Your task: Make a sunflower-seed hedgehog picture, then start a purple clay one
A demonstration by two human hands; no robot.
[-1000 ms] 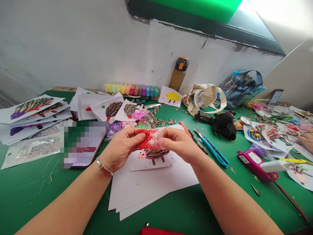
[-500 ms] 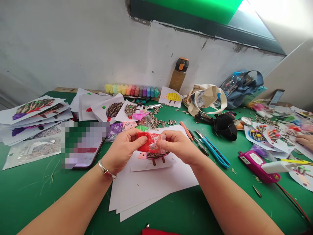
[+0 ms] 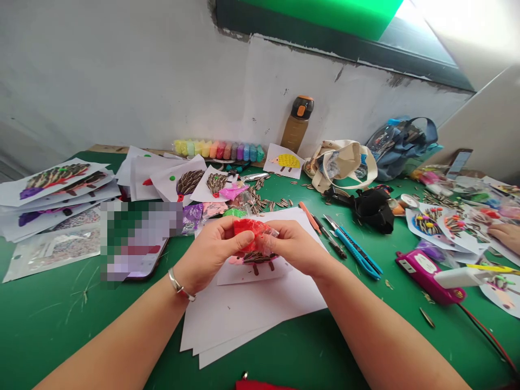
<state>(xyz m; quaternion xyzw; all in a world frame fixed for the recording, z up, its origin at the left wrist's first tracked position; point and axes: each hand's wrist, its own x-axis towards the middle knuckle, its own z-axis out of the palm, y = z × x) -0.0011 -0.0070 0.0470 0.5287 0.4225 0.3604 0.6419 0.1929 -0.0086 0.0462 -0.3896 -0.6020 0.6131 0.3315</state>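
Between my two hands is a small clear plastic packet of red modelling clay (image 3: 247, 227), crumpled and bulging. My left hand (image 3: 215, 246) pinches its left part, thumb on the front. The right part is gripped by my right hand (image 3: 294, 244), thumb and fingers closed on the clear film. Below the packet lies a hedgehog picture (image 3: 252, 273) with a pink face, sunflower seeds on its back and brown legs; the packet and fingers hide its top. That picture rests on white paper sheets (image 3: 252, 319).
Several seed pictures (image 3: 57, 181) are stacked left, near a blurred-out phone (image 3: 140, 262). Clay packets (image 3: 193, 216) and loose sunflower seeds (image 3: 264, 203) lie behind my hands. A blue utility knife (image 3: 357, 252), a magenta device (image 3: 430, 276) and another person's hand (image 3: 506, 238) are to the right.
The packet has gone from fairly flat to crumpled as my hands have come closer together. Both hands keep their grip on it.
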